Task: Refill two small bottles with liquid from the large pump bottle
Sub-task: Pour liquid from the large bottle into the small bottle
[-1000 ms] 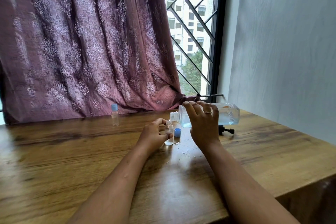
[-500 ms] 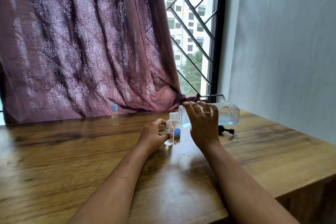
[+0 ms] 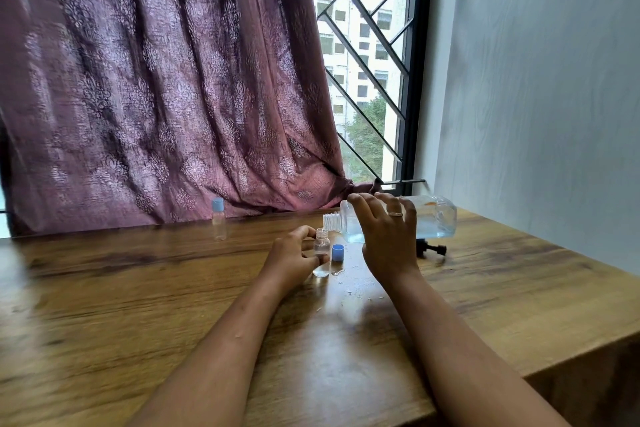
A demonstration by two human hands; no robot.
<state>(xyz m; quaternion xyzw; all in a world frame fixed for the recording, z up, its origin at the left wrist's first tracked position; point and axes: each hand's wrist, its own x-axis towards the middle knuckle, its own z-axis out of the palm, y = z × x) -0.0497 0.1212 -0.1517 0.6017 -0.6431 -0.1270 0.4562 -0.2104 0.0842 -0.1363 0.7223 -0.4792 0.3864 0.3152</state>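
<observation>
My right hand (image 3: 386,236) grips the large clear bottle (image 3: 433,218), tipped on its side above the table with its threaded neck over the mouth of a small open bottle (image 3: 321,253). Clear liquid pools along the large bottle's lower side. My left hand (image 3: 292,255) holds the small bottle upright on the wooden table (image 3: 138,305); a little liquid sits in its base. Its blue cap (image 3: 337,252) lies just to the right. A second small bottle (image 3: 219,219) with a blue cap stands apart at the back left. The black pump head (image 3: 431,249) lies behind my right hand.
A maroon curtain (image 3: 156,80) hangs along the table's far edge. A barred window (image 3: 367,62) and a pale wall (image 3: 536,80) close the right side. Small drops and specks mark the table near the open bottle. The table's right edge drops off near my right forearm.
</observation>
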